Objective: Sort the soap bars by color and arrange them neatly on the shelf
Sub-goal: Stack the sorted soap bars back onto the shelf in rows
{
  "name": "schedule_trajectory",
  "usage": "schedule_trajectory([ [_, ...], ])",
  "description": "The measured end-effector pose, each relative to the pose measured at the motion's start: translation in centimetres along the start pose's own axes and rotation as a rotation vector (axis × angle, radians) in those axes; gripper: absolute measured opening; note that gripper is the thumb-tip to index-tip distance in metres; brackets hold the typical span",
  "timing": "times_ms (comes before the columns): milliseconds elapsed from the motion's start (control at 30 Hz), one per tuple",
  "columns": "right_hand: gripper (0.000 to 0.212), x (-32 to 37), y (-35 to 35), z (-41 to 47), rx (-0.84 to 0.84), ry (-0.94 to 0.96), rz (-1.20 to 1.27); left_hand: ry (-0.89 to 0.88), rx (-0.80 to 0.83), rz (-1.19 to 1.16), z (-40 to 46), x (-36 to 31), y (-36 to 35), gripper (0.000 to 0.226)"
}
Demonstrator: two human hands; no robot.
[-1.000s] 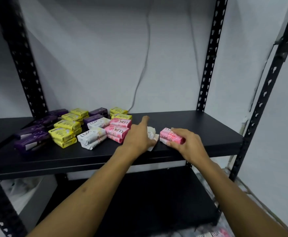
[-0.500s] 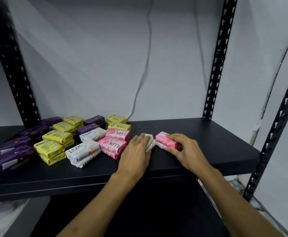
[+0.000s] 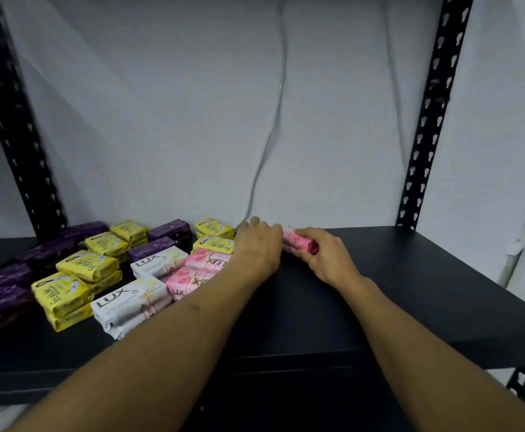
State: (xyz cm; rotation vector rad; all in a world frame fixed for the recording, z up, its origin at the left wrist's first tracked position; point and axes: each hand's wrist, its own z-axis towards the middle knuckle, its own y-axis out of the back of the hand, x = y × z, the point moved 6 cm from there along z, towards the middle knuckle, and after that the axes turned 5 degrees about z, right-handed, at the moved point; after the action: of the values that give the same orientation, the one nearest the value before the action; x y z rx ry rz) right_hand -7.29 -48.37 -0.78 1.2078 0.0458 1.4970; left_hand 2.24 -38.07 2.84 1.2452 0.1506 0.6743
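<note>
The right hand (image 3: 325, 258) grips a pink bar (image 3: 298, 243) on the shelf (image 3: 426, 275). The left hand (image 3: 259, 246) lies just beside it, fingers curved; what it covers is hidden. Sorted bars (image 3: 105, 272) lie left of both.

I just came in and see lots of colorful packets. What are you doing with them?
A person is sorting soap bars on a black shelf. The right hand grips a pink soap bar near the back, and the left hand rests beside it. Purple, yellow, white and pink bars already sit grouped to the left.
</note>
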Motion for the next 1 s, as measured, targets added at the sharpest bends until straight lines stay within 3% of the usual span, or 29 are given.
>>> schedule_trajectory([
  [100,0.046,-0.8,-0.6,1.7,0.017,0.023,0.011,0.034,0.042,-0.17,2.1,1.7,-0.8,0.034],
  [233,0.048,-1.9,-1.3,3.6,0.029,0.037,-0.009,0.047,0.044,-0.221,3.9,3.6,-1.9,0.048],
  [433,0.053,-2.6,-1.7,4.5,0.031,0.025,0.02,0.082,0.038,-0.287,4.3,4.5,-2.6,0.044],
  [533,0.072,-2.5,-1.2,3.8,0.01,-0.015,0.134,0.089,0.028,-0.273,3.4,4.1,-1.9,0.052],
  [667,0.087,-2.6,-0.1,1.5,-0.025,-0.129,0.169,0.036,-0.099,-0.207,1.1,1.7,0.5,0.037],
  [800,0.073,-3.3,2.2,-2.9,-0.026,-0.303,0.068,-0.048,-0.016,-0.307,-3.4,-3.4,2.0,0.044],
  [900,0.051,-2.7,4.1,-7.1,0.049,-0.291,-0.15,-0.131,0.102,-0.341,-7.2,-7.0,1.5,0.046],
  [1000,0.045,-1.6,5.3,-11.8,0.151,-0.23,-0.396,-0.156,0.187,-0.397,-10.6,-8.6,-0.3,0.048],
])
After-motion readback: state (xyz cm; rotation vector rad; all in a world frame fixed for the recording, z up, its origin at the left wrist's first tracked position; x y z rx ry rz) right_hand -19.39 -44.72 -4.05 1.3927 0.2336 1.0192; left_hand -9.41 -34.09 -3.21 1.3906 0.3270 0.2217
